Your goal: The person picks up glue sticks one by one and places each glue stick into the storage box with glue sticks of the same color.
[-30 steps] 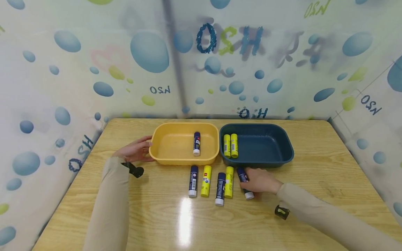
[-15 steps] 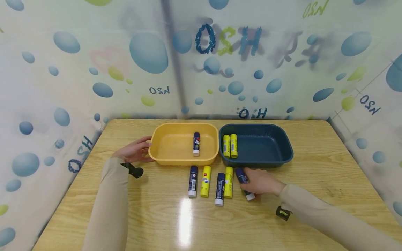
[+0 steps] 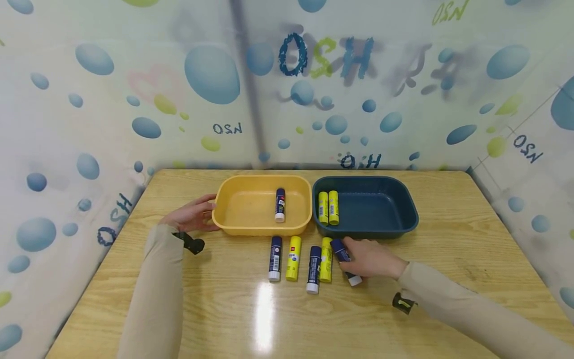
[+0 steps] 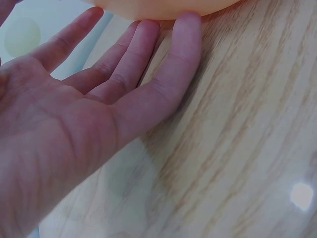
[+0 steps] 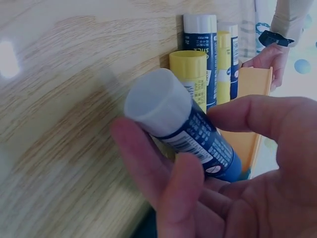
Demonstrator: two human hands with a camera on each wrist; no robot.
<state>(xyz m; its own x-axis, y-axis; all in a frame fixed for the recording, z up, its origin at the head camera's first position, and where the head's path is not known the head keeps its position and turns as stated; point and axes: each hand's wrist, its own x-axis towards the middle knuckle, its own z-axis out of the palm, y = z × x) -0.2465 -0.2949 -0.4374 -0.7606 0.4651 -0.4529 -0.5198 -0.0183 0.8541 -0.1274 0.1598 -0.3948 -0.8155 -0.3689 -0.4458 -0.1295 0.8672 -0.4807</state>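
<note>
My right hand (image 3: 372,258) holds a navy glue stick (image 3: 342,252) with a white end, slanted just in front of the dark blue tray (image 3: 372,234). In the right wrist view, fingers and thumb curl round this stick, its white end facing the camera. My left hand (image 3: 193,215) is at the left end of the yellow-orange tray (image 3: 251,232); its extended fingertips touch the wall in the left wrist view. Left of the held stick lie a yellow glue stick (image 3: 326,262), a navy one (image 3: 314,271), another yellow one (image 3: 293,259) and another navy one (image 3: 275,259).
Inside the yellow-orange tray lies one navy glue stick (image 3: 280,204). Two yellow glue sticks (image 3: 334,208) lie side by side at the left end of the dark blue tray. Both trays stand close together on the wooden table (image 3: 215,299), before a patterned wall covering (image 3: 179,99).
The held navy glue stick has swung slightly left at its dark end, closer to the yellow stick beside it. My left hand stays at the yellow-orange tray.
</note>
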